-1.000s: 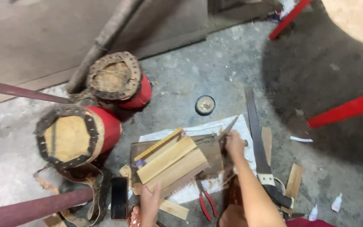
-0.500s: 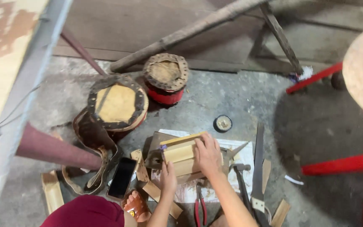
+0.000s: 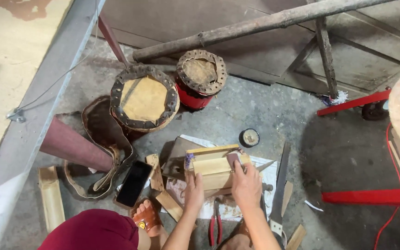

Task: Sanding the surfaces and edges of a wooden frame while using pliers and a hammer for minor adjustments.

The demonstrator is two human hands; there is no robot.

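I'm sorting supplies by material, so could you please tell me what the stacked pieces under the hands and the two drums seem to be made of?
The stacked pieces look like bare split bamboo or pale wood: yellowish, unvarnished, with a straight lengthwise grain. The large drum and the small drum seem to have tan hide heads, matt and stained, edged with dark laced strips. The small drum's body is glossy red, probably painted; what lies underneath cannot be told.
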